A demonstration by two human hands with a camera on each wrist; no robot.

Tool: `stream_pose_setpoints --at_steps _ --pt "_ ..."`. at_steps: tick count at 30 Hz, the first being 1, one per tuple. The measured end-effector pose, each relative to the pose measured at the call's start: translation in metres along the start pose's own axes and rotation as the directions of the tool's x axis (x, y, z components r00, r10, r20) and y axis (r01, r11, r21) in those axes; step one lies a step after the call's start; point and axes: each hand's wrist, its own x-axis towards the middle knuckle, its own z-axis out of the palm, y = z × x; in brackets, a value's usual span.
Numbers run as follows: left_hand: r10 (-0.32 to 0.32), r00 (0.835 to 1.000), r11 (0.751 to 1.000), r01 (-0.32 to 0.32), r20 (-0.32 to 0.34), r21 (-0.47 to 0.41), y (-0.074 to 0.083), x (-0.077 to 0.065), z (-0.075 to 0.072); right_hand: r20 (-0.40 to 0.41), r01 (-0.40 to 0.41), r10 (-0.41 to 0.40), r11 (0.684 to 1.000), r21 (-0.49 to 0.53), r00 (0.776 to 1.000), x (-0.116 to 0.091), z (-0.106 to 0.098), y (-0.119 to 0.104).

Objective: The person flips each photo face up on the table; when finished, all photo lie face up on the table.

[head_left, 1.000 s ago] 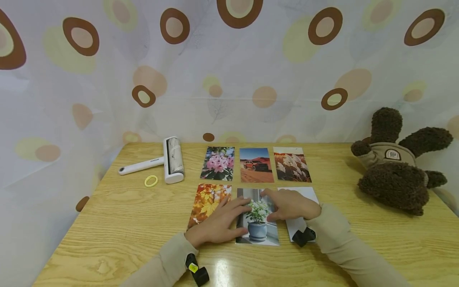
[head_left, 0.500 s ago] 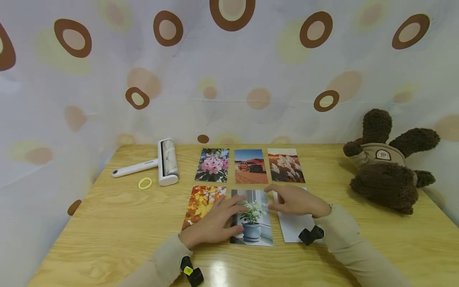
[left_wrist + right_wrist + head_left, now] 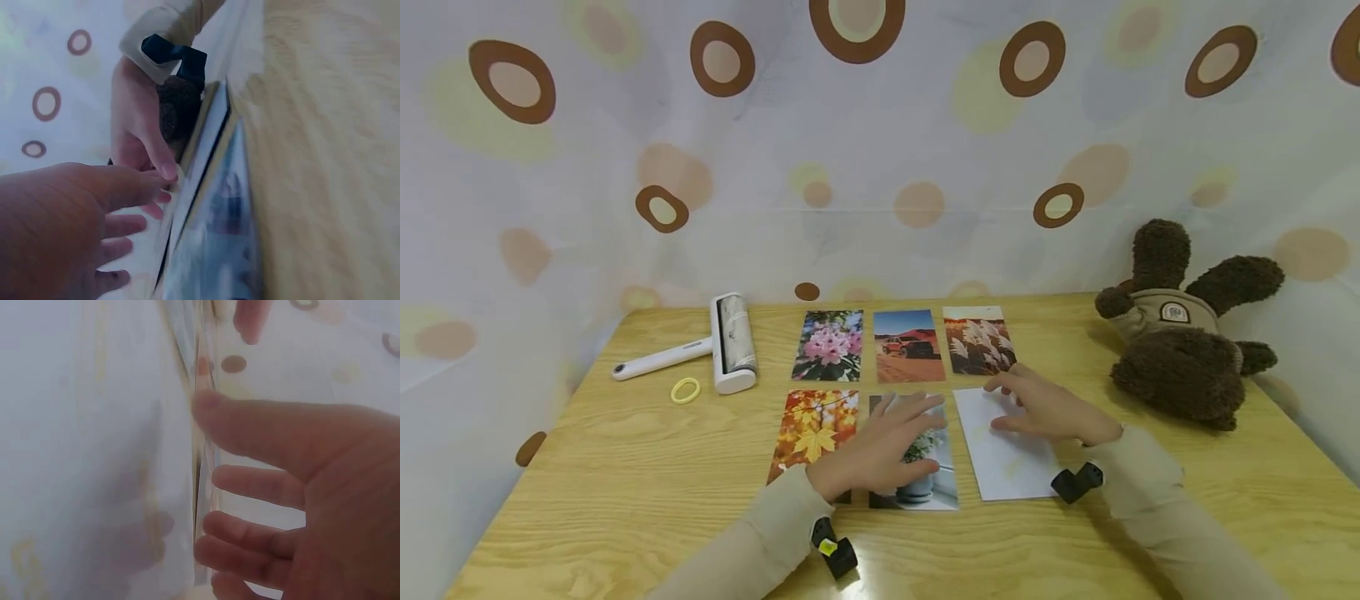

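My left hand (image 3: pixel 887 446) is over the potted-plant picture card (image 3: pixel 928 498), covering much of it, fingers spread. It holds nothing. The left wrist view shows its fingers (image 3: pixel 115 250) extended above the cards. My right hand (image 3: pixel 1048 408) is over the upper right of a blank white card (image 3: pixel 1007 462), fingers lightly bent and apart, with nothing between them. In the right wrist view the thumb (image 3: pixel 250 425) stands apart from the fingers, beside the white card's surface. The maple-leaf card (image 3: pixel 812 425) lies left of the plant card, partly behind my left wrist.
Behind lie a pink-flower card (image 3: pixel 827 346), a desert-truck card (image 3: pixel 910 346) and a pampas-grass card (image 3: pixel 979 340). At left are a white lint roller (image 3: pixel 733 342) and a yellow ring (image 3: pixel 685 390). A brown plush toy (image 3: pixel 1180 367) lies at right. A patterned curtain (image 3: pixel 865 150) hangs behind.
My right hand has moved right, from the plant card's edge to over the white card. My left hand has shifted right across the plant card. The head view has turned slightly right.
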Motion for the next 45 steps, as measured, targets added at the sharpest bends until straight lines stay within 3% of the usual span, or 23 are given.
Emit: stream_pose_setpoints --at_steps 4,8,18,23,27,36,45 --pt "-0.007 0.997 0.997 0.001 0.077 0.073 0.01 0.017 0.0 -0.027 0.036 -0.036 0.999 -0.008 0.999 -0.002 -0.002 0.003" --pt "-0.036 0.988 0.996 0.023 0.148 0.09 0.019 0.029 0.003 -0.015 0.036 -0.036 0.999 -0.024 0.999 -0.004 -0.002 0.005" --pt "-0.067 0.965 0.997 0.053 0.253 0.061 0.029 0.041 0.007 0.032 0.076 -0.075 0.997 -0.01 0.997 -0.004 0.001 0.011" --pt "-0.069 0.967 0.995 0.049 0.247 0.086 0.032 0.043 0.01 0.057 0.069 -0.067 0.997 -0.024 0.996 -0.001 0.0 0.011" --pt "-0.075 0.969 0.993 0.051 0.235 0.103 0.033 0.044 0.013 0.089 -0.019 0.019 1.0 -0.004 0.996 0.004 0.0 0.011" --pt "-0.068 0.977 0.991 0.042 0.201 0.13 0.036 0.045 0.017 0.031 -0.081 0.082 0.996 -0.023 0.996 0.0 0.003 0.018" --pt "-0.062 0.986 0.989 0.039 0.158 0.145 0.039 0.05 0.026 0.08 -0.2 0.206 0.977 -0.07 0.975 0.005 -0.004 0.012"
